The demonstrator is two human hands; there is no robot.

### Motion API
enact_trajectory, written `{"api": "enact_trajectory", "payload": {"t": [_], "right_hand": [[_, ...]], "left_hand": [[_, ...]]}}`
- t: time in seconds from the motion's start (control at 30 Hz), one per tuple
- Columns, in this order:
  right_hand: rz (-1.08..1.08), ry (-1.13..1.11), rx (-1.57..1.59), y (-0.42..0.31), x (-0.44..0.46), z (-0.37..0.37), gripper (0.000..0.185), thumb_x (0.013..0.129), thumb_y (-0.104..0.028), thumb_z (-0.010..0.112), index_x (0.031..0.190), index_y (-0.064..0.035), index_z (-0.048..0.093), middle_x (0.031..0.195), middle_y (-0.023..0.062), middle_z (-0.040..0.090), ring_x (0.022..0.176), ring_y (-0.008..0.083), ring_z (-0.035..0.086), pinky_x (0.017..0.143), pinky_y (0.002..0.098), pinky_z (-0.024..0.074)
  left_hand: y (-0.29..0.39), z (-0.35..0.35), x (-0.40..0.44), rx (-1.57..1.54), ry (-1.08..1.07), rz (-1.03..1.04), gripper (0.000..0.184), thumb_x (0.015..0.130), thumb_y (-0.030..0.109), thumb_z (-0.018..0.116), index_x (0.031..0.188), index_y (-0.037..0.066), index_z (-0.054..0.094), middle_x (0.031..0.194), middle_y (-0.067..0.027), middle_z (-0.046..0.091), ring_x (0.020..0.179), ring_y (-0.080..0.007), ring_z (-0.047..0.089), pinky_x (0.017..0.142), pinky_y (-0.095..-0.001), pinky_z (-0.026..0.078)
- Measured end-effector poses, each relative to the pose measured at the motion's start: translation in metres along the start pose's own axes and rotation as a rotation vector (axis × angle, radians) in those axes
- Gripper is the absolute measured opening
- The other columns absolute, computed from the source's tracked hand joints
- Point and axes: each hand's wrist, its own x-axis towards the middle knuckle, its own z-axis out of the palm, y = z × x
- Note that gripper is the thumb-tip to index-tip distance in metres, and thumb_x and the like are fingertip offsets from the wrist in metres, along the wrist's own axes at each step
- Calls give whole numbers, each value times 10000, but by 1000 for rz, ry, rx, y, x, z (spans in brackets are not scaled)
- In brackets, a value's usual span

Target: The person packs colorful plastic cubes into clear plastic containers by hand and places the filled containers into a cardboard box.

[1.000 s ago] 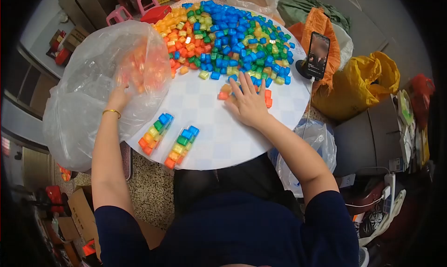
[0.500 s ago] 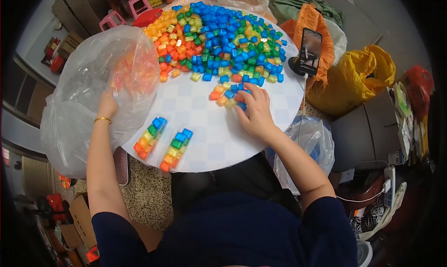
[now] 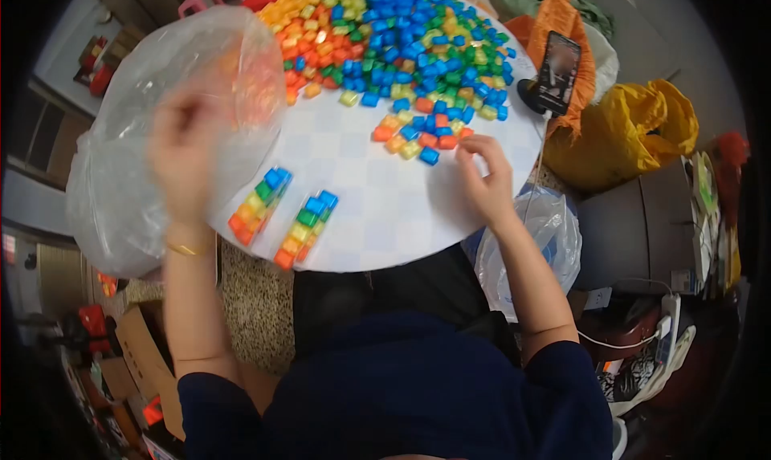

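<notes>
Right of the middle of the white table, a loose cluster of coloured blocks lies beside the right hand, fingers curled, gripping or not I cannot tell; at the table's left, the blurred left hand overlaps a plastic bag, its fingers unreadable

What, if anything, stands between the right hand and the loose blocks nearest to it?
Nothing visible does. The right hand is at the right edge of these loose blocks, its fingertips beside the nearest ones; contact is unclear. The plastic bag is off this path, at the left of the table, by the left hand.
</notes>
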Motion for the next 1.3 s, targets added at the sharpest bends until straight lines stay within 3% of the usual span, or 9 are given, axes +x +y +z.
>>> {"api": "enact_trajectory", "payload": {"t": [0.07,0.13,0.17,0.43,0.83,1.1,1.17,1.2,1.3], "right_hand": [[75,21,50,1,2,4,130,829,-32,615,949,16,619,979,135,615,898,228,597,802,293,462],[71,-11,5,-5,7,7,109,824,-56,614,920,-2,612,883,129,622,792,286,610,701,326,479],[69,-19,9,-7,8,8,109,824,-56,614,920,-2,612,883,129,622,792,286,610,701,326,479],[-255,-294,-439,-16,28,29,245,723,-53,673,965,-73,640,1022,85,578,981,278,537,838,388,410],[-271,-490,-622,-18,46,67,235,714,-151,705,923,-75,632,978,65,568,983,260,516,817,421,354],[-305,-512,-484,-18,62,76,226,720,-216,701,890,-81,639,951,88,573,971,275,527,803,452,360],[-184,-393,-428,-6,79,76,300,730,-272,698,955,-78,647,982,97,582,1003,285,528,827,460,367],[7,-596,-641,-16,94,80,360,744,-300,680,1020,-71,647,1041,105,593,1022,287,529,848,462,368],[-58,-641,-736,-25,91,86,384,747,-309,667,1037,-58,647,1034,109,615,1041,287,529,859,463,365]], "left_hand": [[31,48,-70,-94,-498,166,214,799,-11,584,1010,9,617,913,-116,629,865,-232,610,773,-333,486],[42,99,-117,-9,-674,566,318,728,23,643,1043,-8,610,906,-120,639,848,-289,610,745,-359,482],[43,114,-137,26,-875,389,330,743,75,666,1062,12,610,997,-130,619,936,-286,586,814,-383,462],[17,99,-153,248,-777,255,314,743,225,721,952,47,568,1209,-162,505,1097,-328,486,946,-433,372],[15,104,-163,177,-631,-64,376,780,146,679,1114,22,559,1186,-158,525,1074,-341,498,923,-419,405],[19,90,-179,93,-610,37,501,768,177,705,1202,11,517,1226,-186,503,1142,-356,463,979,-421,384],[20,88,-178,68,-592,26,522,764,175,710,1216,11,507,1231,-184,503,1148,-355,461,986,-420,381],[18,90,-180,45,-613,-9,533,759,172,714,1219,8,501,1229,-184,506,1151,-351,462,991,-419,379],[13,93,-180,7,-620,-31,551,754,167,720,1226,0,489,1215,-183,519,1147,-349,470,989,-415,383]]}}
